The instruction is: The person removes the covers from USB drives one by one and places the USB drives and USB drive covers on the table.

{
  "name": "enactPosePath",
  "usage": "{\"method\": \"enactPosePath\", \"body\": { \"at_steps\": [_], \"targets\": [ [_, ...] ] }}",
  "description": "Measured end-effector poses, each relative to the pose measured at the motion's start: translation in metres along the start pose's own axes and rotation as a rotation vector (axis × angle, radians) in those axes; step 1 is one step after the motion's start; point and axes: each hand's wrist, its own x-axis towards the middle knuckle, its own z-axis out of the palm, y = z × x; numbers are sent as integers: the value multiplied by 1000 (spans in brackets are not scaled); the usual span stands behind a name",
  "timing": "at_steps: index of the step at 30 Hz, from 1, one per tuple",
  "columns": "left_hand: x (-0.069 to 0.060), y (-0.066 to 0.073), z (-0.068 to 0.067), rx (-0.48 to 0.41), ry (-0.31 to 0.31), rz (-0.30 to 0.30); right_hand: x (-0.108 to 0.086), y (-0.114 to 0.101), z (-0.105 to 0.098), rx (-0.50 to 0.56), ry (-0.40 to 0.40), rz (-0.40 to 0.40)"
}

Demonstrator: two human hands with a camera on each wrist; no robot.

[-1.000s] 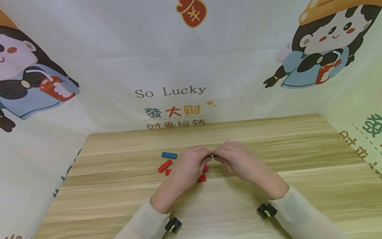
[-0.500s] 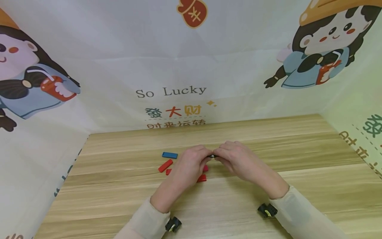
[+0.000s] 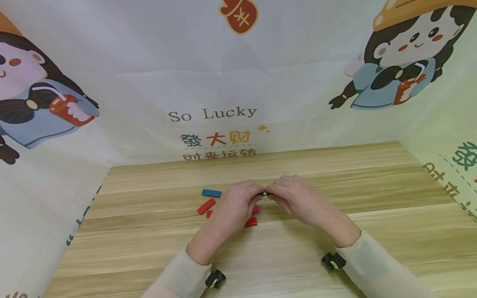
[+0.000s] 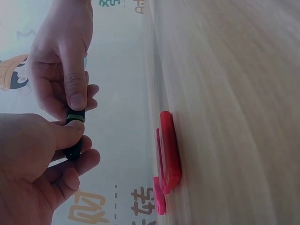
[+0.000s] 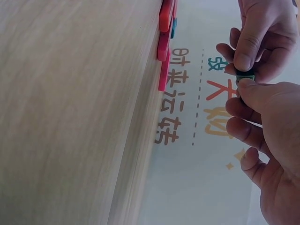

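Note:
Both hands meet above the table, pinching one small dark stick with a green band [image 4: 72, 151] end to end. My left hand [image 3: 235, 207] grips one end between thumb and fingers. The other end is pinched by my right hand [image 3: 298, 200]. Fingertips cover most of the stick, so its exact kind cannot be told. Beside and behind the left hand lie a flat blue piece [image 3: 211, 193], a red piece [image 3: 206, 206] and more red ones, such as a red piece [image 3: 251, 222] and a pinkish-red piece [image 3: 256, 210]. The left forearm partly hides some of them.
The wooden table [image 3: 149, 231] meets a pale printed cloth [image 3: 149, 95] at its back edge and at both sides. A small black camera [image 3: 215, 279] sits at the left cuff, and a similar black camera [image 3: 333, 261] at the right cuff.

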Motion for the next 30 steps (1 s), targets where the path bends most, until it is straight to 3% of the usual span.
{"method": "enactPosePath", "body": {
  "at_steps": [22,30],
  "targets": [
    [1,-1,-1,-1,-7,3,0,1,-1,1,-12,9],
    [0,-2,-3,22,-28,-53,1,3,-1,-18,-23,31]
  ]
}}
